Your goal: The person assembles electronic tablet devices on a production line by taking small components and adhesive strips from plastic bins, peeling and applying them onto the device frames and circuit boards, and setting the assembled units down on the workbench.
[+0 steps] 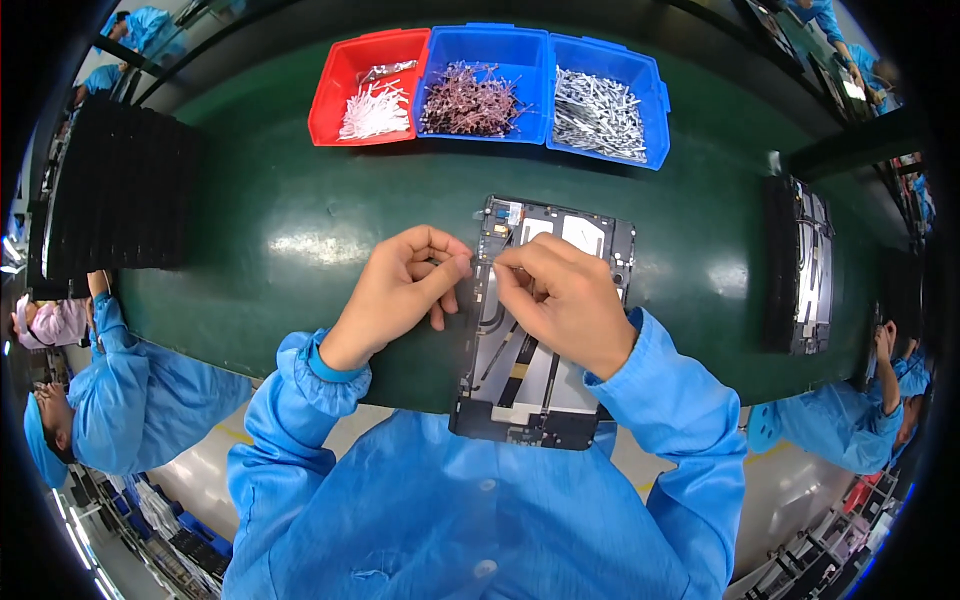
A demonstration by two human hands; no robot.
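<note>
An opened tablet body (483,400) lies on the green table in front of me, its near end reaching the table edge. Its black frame surrounds silvery panels, dark cables and small boards. My left hand (405,285) is at the tablet's upper left edge, thumb and forefinger pinched together. Over the upper part of the tablet, my right hand (565,295) also pinches with thumb and forefinger, close to the left fingertips. Whatever sits between the fingers is too small to make out. A blue band (338,372) circles my left wrist.
Beyond the tablet stand a red bin (325,100) of white strips, a blue bin (485,45) of brownish-red short wires and a blue bin (655,110) of grey-white pieces. Black trays (120,190) are stacked at left, tablet bodies (812,265) at right. Co-workers sit on both sides.
</note>
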